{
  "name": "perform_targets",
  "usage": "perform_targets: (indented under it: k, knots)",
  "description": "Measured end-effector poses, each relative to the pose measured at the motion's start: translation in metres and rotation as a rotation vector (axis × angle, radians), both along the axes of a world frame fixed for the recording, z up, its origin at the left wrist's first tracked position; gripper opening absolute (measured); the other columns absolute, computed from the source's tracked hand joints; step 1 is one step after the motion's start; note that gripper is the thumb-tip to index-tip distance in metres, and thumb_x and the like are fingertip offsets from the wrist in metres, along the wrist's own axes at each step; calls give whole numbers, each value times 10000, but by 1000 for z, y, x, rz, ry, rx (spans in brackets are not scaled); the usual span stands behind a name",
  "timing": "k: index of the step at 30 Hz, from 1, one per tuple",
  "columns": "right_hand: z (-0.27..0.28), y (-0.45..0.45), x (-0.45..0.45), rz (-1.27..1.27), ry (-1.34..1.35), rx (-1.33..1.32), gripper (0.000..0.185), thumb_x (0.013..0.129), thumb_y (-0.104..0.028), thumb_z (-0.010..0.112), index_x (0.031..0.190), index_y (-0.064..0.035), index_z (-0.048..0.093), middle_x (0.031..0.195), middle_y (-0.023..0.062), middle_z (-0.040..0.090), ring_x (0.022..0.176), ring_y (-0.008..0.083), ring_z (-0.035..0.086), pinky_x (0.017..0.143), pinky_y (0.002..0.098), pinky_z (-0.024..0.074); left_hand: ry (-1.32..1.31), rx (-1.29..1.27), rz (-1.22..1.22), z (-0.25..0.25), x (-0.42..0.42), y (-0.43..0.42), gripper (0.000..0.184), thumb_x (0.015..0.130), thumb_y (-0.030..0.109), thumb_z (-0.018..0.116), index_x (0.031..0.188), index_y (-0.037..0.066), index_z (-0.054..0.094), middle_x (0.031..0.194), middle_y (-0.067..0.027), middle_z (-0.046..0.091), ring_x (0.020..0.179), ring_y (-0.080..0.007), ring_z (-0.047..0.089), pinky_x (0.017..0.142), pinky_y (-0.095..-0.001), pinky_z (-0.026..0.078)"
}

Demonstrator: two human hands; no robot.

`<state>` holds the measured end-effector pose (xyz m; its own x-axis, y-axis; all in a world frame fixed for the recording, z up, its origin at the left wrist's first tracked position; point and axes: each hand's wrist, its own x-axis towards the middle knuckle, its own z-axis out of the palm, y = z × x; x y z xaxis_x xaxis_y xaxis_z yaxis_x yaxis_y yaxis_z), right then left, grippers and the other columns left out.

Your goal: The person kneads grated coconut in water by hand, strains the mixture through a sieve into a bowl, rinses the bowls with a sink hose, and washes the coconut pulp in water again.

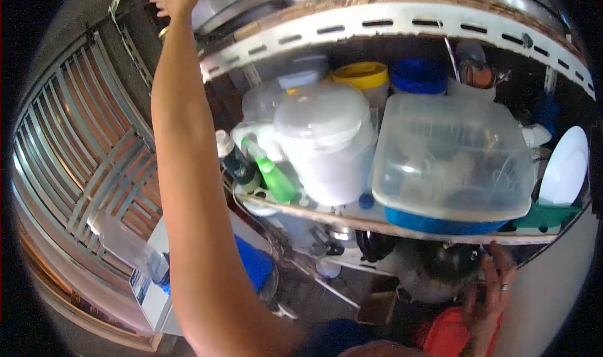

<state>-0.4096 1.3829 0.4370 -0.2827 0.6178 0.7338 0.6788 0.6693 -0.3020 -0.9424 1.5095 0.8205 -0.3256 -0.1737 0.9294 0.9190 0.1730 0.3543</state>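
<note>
My left arm stretches up across the view, and my left hand [179, 0] is at the top edge beside the upper shelf [276, 40]. Its fingers curl at a dark thing cut off by the frame, too little of it showing to name. Low on the right, my right hand [496, 285], with a ring on one finger, has its fingers raised and apart just under the middle shelf's edge [352, 221]. Nothing shows in it. Beside it is a dark round pot [433, 272], and below it a red plastic thing [447, 335]; touching cannot be told.
The middle shelf holds a white lidded bucket [326, 149], a green spray bottle [274, 178], a dark bottle [239, 162], a clear-lidded blue dish box [452, 162] and a white plate [565, 165]. Metal bars [69, 137] and a clear plastic bottle [129, 244] are on the left.
</note>
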Motion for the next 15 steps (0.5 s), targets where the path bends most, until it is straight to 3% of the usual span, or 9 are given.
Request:
perform_targets:
  k: [2,4,6,12,14,15]
  knots:
    - [42,29,-19,125,87,303,317,763,-141,644,1069,-70,607,1085,168,600,1002,359,561,877,476,426,43,-5,38,8,-1,8,999,652,421,774,1430,408,147,1348,-294,256,1213,-464,364,1012,-539,301]
    - [91,45,-46,256,-5,419,357,699,-37,648,1053,-75,612,1121,149,584,1010,340,563,856,450,453,197,97,25,8,-6,9,949,634,390,779,1412,395,237,1309,-282,290,1176,-456,392,988,-491,356]
    - [132,56,-66,351,-214,436,447,693,13,596,1126,-87,550,1233,175,498,1126,360,496,926,485,411,272,102,53,8,-6,1,931,619,347,784,1401,383,279,1280,-272,310,1152,-449,407,985,-475,366]
    - [216,98,-146,381,-272,810,362,738,5,601,1090,-81,586,1176,154,532,1056,363,528,909,439,425,410,0,66,-4,7,-33,893,612,285,797,1382,314,346,1257,-265,308,1136,-450,398,984,-489,355]
    - [245,98,-174,418,-248,766,318,822,-46,554,1140,-46,562,1208,188,519,1099,360,513,935,454,412,435,50,47,-8,16,-44,882,605,272,799,1373,294,366,1255,-264,303,1148,-445,376,988,-493,348]
    - [262,106,-197,464,-184,671,285,801,-59,559,1085,-66,579,1093,185,571,1061,356,533,902,460,430,479,51,39,-3,14,-48,885,600,267,800,1372,293,368,1251,-265,309,1150,-445,372,990,-494,345]
